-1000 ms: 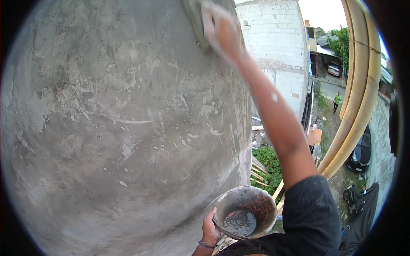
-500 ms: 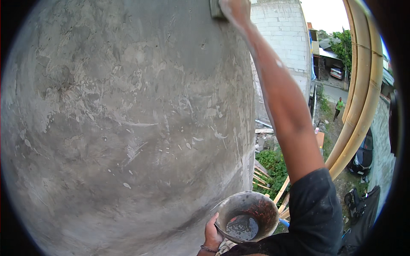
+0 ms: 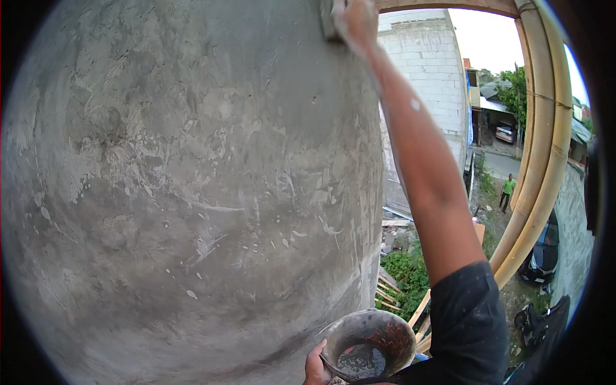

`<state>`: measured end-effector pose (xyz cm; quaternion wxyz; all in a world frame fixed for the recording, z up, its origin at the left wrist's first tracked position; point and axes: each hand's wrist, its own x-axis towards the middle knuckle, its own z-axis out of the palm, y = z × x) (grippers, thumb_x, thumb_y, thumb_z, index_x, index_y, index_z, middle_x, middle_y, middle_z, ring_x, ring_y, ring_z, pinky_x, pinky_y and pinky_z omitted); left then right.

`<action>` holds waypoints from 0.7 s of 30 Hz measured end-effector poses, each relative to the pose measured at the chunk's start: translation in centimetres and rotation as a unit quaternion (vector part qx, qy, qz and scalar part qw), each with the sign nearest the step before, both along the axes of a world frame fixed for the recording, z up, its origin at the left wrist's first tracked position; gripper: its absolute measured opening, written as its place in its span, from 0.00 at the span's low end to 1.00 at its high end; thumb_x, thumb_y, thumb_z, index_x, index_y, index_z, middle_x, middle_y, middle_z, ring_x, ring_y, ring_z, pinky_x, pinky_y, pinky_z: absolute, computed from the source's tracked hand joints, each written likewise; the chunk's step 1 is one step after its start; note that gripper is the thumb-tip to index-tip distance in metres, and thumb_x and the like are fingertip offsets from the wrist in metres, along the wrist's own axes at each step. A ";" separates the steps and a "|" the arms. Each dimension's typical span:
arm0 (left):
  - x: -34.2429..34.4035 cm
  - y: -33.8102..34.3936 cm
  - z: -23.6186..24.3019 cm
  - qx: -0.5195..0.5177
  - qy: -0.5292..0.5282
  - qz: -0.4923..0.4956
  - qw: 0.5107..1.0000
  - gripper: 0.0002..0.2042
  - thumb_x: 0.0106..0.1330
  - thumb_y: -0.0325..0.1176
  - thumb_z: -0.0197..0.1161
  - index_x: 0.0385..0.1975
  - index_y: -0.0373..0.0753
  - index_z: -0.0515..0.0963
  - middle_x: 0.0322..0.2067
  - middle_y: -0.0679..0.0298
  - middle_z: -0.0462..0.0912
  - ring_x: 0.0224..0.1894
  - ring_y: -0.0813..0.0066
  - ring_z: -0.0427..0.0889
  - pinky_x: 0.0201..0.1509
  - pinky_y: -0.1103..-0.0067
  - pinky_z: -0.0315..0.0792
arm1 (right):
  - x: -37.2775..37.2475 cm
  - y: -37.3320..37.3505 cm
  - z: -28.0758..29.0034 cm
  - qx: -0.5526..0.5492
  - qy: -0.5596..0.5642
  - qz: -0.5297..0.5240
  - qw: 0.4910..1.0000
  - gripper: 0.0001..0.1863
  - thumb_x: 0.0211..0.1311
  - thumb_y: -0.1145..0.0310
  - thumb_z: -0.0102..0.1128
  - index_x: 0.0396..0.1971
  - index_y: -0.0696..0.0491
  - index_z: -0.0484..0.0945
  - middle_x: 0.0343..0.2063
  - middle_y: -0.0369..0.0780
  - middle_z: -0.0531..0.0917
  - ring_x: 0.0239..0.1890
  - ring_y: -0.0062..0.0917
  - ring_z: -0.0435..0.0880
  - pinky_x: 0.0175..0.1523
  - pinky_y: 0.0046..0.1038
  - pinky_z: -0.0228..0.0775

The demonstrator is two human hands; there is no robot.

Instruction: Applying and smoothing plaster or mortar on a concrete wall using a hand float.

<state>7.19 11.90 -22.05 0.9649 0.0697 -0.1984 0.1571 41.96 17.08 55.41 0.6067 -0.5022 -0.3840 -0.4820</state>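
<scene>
A grey block-like tool (image 3: pixel 329 22) is resting against the upper right part of a rough grey wall (image 3: pixel 192 160), close to that wall's right-hand edge, and the person's right hand (image 3: pixel 357 25) is gripping it, though blur is hiding how the fingers are wrapping around. The left hand (image 3: pixel 315 364) is holding a round, stained bucket (image 3: pixel 401 340) far below, well apart from the right; its thumb is lying at the left rim and I am not seeing its other fingers. Inside the bucket, a dark, wet-looking mix (image 3: pixel 361 364) is covering the bottom, and reddish streaks are marking the sides. The right forearm (image 3: pixel 433 160) is reaching up from a black sleeve (image 3: pixel 471 314). Near the tool, the grey surface is looking smoother, while pale smears and drips are standing out lower down. Past the edge, a white block building (image 3: pixel 420 70) is rising behind the forearm, and a wooden beam (image 3: pixel 449 6) is crossing the top. To the right, thick bamboo poles (image 3: pixel 542 128) are standing. Below, green plants (image 3: pixel 405 269) are growing near loose wooden strips (image 3: pixel 420 311), a person in a green top (image 3: pixel 507 187) is standing outdoors, and a dark car (image 3: pixel 545 247) is sitting beyond the poles.
</scene>
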 end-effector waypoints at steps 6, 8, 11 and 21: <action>1.0 -5.5 18.0 -0.039 0.461 0.240 0.853 0.19 0.70 0.37 0.54 0.54 0.29 0.74 0.52 0.51 0.81 0.55 0.55 0.79 0.63 0.64 0.70 | -0.9 1.7 -3.5 0.106 -0.151 0.048 0.982 0.15 0.69 0.67 0.51 0.47 0.57 0.83 0.36 0.50 0.86 0.38 0.47 0.86 0.46 0.41 0.78; 1.1 -5.5 19.2 -0.017 0.478 0.256 0.840 0.19 0.70 0.36 0.55 0.54 0.29 0.74 0.52 0.51 0.81 0.55 0.55 0.79 0.63 0.64 0.70 | -3.9 1.4 -10.4 0.071 -0.214 0.134 0.965 0.14 0.68 0.70 0.54 0.49 0.51 0.84 0.37 0.48 0.87 0.35 0.39 0.88 0.39 0.37 0.81; 1.3 -5.6 20.3 -0.017 0.470 0.237 0.850 0.19 0.70 0.36 0.55 0.54 0.29 0.74 0.51 0.52 0.81 0.54 0.55 0.80 0.62 0.64 0.70 | -6.2 -0.1 -15.3 -0.054 -0.246 0.126 0.960 0.15 0.67 0.71 0.55 0.51 0.46 0.83 0.40 0.44 0.87 0.34 0.31 0.89 0.33 0.30 0.83; 1.9 -5.5 16.6 -0.042 0.469 0.236 0.850 0.17 0.70 0.35 0.56 0.52 0.30 0.75 0.49 0.54 0.82 0.52 0.59 0.81 0.61 0.67 0.71 | -3.2 -2.2 0.9 0.123 -0.087 0.019 0.988 0.18 0.70 0.63 0.45 0.47 0.58 0.81 0.38 0.55 0.83 0.45 0.50 0.82 0.49 0.45 0.75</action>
